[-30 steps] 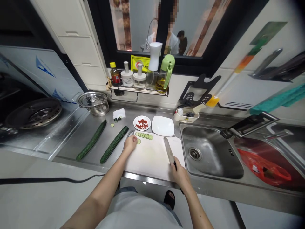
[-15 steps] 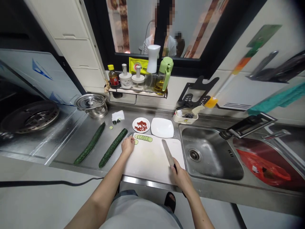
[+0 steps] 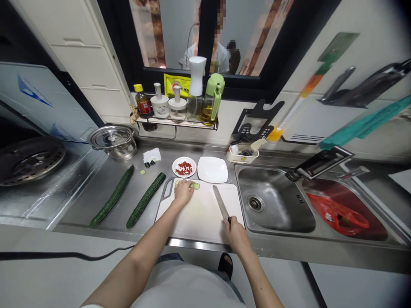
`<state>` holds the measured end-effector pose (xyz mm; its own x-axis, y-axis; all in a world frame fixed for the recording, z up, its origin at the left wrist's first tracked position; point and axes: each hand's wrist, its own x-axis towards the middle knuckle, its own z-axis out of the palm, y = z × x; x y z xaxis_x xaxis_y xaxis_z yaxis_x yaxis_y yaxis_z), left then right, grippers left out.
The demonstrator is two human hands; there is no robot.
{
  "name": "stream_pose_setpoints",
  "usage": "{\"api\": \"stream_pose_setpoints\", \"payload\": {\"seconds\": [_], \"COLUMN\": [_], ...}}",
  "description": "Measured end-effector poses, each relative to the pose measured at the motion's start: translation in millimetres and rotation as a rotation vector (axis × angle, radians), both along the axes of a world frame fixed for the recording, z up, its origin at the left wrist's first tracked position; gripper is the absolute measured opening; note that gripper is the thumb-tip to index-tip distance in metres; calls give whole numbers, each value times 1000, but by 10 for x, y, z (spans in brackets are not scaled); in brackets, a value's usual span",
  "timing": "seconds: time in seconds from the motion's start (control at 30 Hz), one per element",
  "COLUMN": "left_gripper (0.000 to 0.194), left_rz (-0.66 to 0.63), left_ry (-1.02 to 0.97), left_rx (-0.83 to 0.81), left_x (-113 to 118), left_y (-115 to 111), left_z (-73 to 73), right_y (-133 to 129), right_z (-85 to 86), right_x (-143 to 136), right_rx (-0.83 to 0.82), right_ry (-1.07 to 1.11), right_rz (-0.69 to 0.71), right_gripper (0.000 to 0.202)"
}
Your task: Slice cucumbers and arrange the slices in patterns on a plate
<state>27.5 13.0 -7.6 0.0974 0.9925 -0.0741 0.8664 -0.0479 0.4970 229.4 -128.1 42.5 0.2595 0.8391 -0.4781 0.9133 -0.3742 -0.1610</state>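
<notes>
On the white cutting board (image 3: 199,218), my left hand (image 3: 183,192) has its fingers curled over a row of cucumber slices (image 3: 196,186), covering most of them. A few green-edged slices show past my fingertips. The handle of a kitchen knife (image 3: 220,202) is in the grip of my right hand (image 3: 236,233); its blade points away from me above the right part of the board. Two whole cucumbers, a nearer one (image 3: 146,200) and a farther one (image 3: 113,196), lie left of the board. Behind it stand a white plate (image 3: 212,170) and a small dish with chopped red pieces (image 3: 184,168).
A steel sink (image 3: 276,201) adjoins the board's right side, with a red bag (image 3: 337,214) in the second basin. A lidded pot (image 3: 114,143) stands at the back left. Cucumber ends lie by a white paper (image 3: 152,155). A seasoning shelf (image 3: 180,122) hangs above the counter.
My left hand has moved right from the board's handle end onto the row of cucumber slices. My right hand still holds the knife. The whole view has shifted slightly.
</notes>
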Motion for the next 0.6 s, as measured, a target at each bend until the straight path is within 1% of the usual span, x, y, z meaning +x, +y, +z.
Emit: {"api": "stream_pose_setpoints", "payload": {"seconds": [0.1, 0.23, 0.4, 0.6], "left_gripper": [31, 27, 23, 22], "left_rz": [-52, -103, -87, -56], "left_ry": [56, 105, 85, 3], "left_rx": [-15, -22, -29, -28], "left_x": [95, 152, 181, 171], "left_y": [54, 111, 134, 67], "left_z": [17, 34, 69, 80], "right_y": [2, 8, 18, 14], "right_z": [18, 32, 32, 3], "right_x": [-6, 1, 9, 23], "right_rx": [3, 0, -20, -33], "right_ry": [-20, -18, -6, -8], "right_rz": [12, 17, 9, 9], "right_gripper": [34, 34, 33, 31]}}
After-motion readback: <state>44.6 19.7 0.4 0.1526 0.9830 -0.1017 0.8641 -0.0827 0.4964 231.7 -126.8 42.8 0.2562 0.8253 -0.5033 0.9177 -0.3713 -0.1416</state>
